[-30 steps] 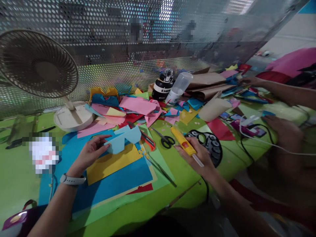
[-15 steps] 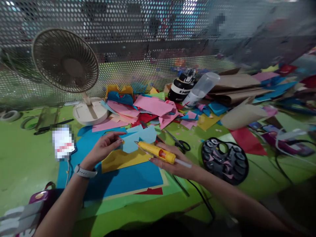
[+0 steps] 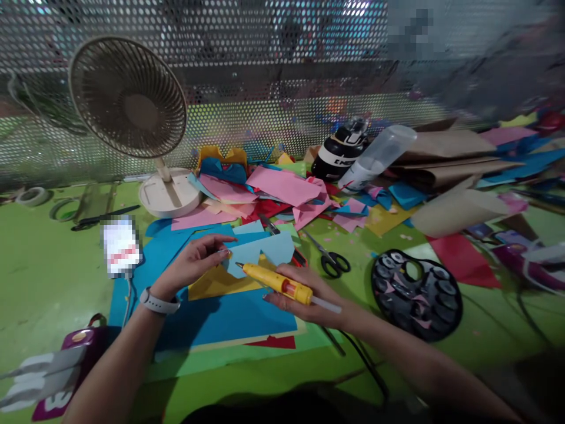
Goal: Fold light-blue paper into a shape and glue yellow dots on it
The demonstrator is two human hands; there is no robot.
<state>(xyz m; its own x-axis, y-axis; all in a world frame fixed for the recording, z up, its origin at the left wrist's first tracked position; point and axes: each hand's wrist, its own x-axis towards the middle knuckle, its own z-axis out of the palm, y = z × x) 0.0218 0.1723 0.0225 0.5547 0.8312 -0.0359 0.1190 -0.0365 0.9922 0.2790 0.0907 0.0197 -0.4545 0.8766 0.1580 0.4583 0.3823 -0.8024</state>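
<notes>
glue gun at the light blue paper

green table (image 3: 39,277) covered in craft clutter. desk fan (image 3: 128,97) stands back left, in front of a perforated metal screen (image 3: 273,35). stack of big paper sheets (image 3: 238,321) in the centre foreground, blue on top of cream and green, with a yellow sheet (image 3: 212,282) lying on it. heap of pink, red and blue scraps (image 3: 282,191) behind that. rolled brown paper (image 3: 445,150) back right, black bottle (image 3: 339,154) and clear bottle (image 3: 375,159) lying just beside it. black paint palette (image 3: 417,293) right of centre. scissors (image 3: 329,259) between the palette and the sheets.

right hand (image 3: 304,297) is closed round the yellow glue gun (image 3: 276,282), held roughly level, nozzle pointing left; its tip is right at the edge of the light blue paper piece (image 3: 260,250). left hand (image 3: 192,265) pinches that piece at its left edge, fingers closed on it, white watch on the wrist. the piece sits over the yellow sheet. hands are near each other, not touching.
</notes>
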